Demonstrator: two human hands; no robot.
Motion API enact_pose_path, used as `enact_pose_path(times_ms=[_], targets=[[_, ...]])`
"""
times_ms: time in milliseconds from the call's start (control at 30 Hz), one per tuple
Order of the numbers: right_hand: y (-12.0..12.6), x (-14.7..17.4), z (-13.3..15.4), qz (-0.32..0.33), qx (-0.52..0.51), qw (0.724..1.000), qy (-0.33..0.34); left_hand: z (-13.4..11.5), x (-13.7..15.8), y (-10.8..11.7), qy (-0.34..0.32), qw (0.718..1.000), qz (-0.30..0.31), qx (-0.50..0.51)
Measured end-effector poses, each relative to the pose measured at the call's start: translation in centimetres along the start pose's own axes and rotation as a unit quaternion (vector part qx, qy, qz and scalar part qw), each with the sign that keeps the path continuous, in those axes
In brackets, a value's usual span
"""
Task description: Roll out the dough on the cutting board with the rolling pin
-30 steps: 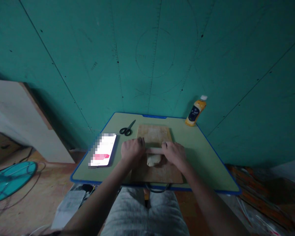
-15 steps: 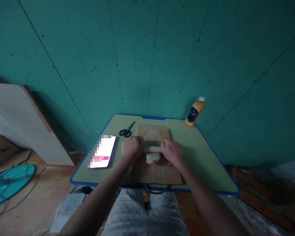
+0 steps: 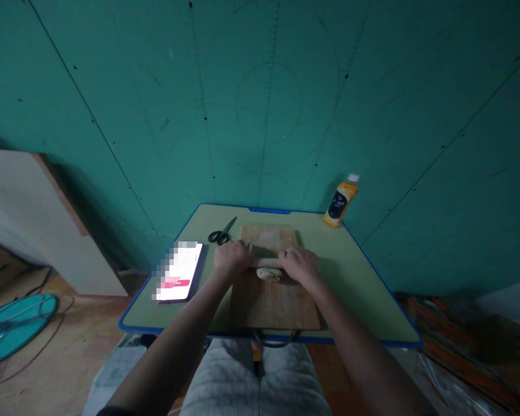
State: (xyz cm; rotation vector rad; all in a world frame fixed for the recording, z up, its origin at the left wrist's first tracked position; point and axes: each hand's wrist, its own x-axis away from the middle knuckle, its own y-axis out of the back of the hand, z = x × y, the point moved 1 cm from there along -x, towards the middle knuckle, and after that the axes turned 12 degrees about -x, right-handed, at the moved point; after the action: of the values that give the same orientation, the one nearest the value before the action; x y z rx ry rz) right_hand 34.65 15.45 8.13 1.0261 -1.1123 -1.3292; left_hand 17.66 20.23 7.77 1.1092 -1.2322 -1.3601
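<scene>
Left hand [image 3: 234, 256], right hand [image 3: 299, 263]: fingers curled tight round rolling pin [image 3: 267, 263]; dough [image 3: 269, 275] at its near side, on cutting board [image 3: 275, 307].

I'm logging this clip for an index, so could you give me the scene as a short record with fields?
Left hand: left hand closed around the rolling pin
Right hand: right hand closed around the same pin, farther right
Dough: pale dough on the cutting board, at the pin's near side
Left of board: black-handled scissors; lit-screen device, partly pixelated
Far right corner: white-capped bottle, upright
Surface: blue-edged table
</scene>
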Motion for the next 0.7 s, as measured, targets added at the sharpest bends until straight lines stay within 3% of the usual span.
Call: enact_pose_path(times_ms=[100, 233, 433, 700], targets=[[-0.3, 0.6, 0.1, -0.009, 0.023, 0.999, 0.03, 0.1, 0.8, 0.3, -0.042, 0.999, 0.002, -0.022], [-0.7, 1.6, 0.3, -0.057, -0.001, 0.998, -0.007, 0.3, 2.6, 0.5, -0.11, 0.991, -0.036, -0.066], [-1.5, 3.1, 0.1, -0.131, -0.03, 0.991, 0.03, 0.6, 4.6, -0.3, -0.069, 0.993, -0.091, -0.032], [-2.6, 6.2, -0.4, -0.195, -0.056, 0.973, 0.113, 0.9, 8.0, -0.5, -0.1, 0.977, -0.188, 0.003]])
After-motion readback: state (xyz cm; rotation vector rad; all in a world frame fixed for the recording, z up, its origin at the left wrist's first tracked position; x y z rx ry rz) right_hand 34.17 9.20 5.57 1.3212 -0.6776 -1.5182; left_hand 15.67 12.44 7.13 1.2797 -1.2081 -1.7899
